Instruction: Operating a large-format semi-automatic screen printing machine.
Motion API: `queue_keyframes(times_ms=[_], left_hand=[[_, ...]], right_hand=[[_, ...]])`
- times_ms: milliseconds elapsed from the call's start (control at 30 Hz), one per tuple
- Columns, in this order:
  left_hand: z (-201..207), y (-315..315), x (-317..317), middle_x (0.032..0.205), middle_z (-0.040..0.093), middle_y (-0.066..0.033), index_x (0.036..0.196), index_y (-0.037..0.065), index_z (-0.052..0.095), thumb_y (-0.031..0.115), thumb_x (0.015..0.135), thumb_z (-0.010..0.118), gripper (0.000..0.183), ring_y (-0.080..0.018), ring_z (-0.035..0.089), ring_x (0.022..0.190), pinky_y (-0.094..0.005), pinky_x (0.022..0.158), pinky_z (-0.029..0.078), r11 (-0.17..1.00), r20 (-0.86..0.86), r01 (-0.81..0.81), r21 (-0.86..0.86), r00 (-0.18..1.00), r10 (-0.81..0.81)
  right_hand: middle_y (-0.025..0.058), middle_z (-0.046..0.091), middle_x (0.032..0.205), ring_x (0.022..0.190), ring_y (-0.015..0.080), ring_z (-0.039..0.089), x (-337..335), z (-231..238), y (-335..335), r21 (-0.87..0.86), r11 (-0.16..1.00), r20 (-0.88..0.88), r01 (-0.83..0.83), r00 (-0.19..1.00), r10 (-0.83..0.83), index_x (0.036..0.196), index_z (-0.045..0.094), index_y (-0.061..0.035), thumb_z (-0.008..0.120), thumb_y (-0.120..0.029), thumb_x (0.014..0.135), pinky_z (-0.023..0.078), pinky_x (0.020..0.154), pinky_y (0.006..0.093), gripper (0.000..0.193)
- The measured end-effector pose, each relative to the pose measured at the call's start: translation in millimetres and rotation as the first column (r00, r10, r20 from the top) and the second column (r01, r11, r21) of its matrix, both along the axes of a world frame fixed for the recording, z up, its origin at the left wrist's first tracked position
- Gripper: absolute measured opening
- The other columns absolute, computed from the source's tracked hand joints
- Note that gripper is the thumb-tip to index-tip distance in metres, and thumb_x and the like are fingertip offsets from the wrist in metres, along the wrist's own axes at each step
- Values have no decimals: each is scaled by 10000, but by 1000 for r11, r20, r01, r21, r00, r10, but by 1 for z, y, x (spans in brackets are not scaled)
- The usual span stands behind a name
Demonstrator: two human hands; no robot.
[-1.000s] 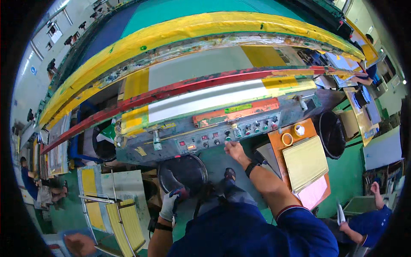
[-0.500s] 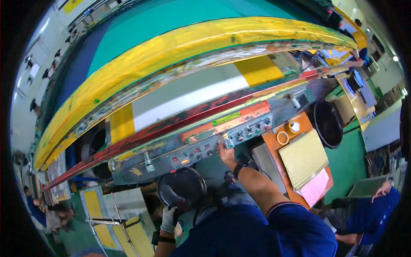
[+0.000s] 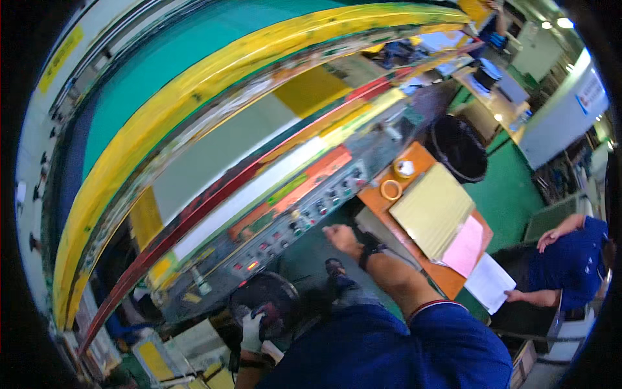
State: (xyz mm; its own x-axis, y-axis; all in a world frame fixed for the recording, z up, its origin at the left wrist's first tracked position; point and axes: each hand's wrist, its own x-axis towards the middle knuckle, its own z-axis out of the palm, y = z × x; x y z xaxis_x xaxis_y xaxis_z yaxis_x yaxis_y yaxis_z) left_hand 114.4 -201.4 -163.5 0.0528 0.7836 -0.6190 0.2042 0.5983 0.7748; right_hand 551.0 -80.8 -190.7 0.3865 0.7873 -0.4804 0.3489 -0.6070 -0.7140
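Note:
My right hand (image 3: pixel 342 237), bare with a dark band at the wrist, is a loosely closed fist just in front of the control panel (image 3: pixel 295 223). Nothing shows in it, and a small gap separates it from the knobs. Low on the left, my left hand (image 3: pixel 251 333) wears a pale glove beside a dark round tub (image 3: pixel 264 299). Its fingers look bent; what they hold is hidden. Beyond the panel, a red bar (image 3: pixel 194 217) crosses a white sheet with yellow ends, under a long yellow-wrapped frame (image 3: pixel 214 78) with green mesh.
At right, an orange table (image 3: pixel 447 285) carries yellowish sheets (image 3: pixel 433 211), pink paper (image 3: pixel 464 246) and a tape roll (image 3: pixel 391 189). Behind it stands a black bin (image 3: pixel 457 149). A co-worker (image 3: pixel 564 266) at far right holds white paper (image 3: pixel 490 283).
My right hand has come off the panel knob and closed. A white strip now shows on the near side of the red bar. My view has turned, and the co-worker's paper shows more fully.

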Motion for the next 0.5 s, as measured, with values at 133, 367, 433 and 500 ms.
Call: queue_keyframes(times_ms=[133,367,433,500], left_hand=[[63,15,57,1038,678,-144,1137,-61,634,51,926,521,264,-252,675,905,-345,826,562,973,386,-204,-104,894,229],[-34,-23,-14,1068,699,-160,1116,-67,660,83,932,538,266,-253,679,952,-353,859,547,984,133,14,176,990,-38],[-49,-26,-14,1071,702,-143,1109,-75,659,66,912,558,263,-229,678,935,-330,826,550,973,-16,46,225,999,-44],[-42,-25,-1,1050,703,-144,1104,-70,655,76,904,560,266,-238,670,921,-337,842,538,963,145,9,271,988,-50]], right_hand=[[244,678,911,922,393,664,34,-22,1,94,993,7,-76,997,75,941,687,5,545,-468,919,502,805,449,494],[230,688,1003,1008,356,660,34,7,37,182,979,112,-88,991,68,1035,671,12,596,-402,901,501,872,401,442],[227,689,988,984,370,657,38,5,39,228,969,186,-98,981,56,1009,680,13,632,-379,872,503,860,405,419],[224,691,945,933,381,657,55,-26,44,251,966,215,-62,977,7,1014,682,14,664,-339,847,508,845,409,391]])
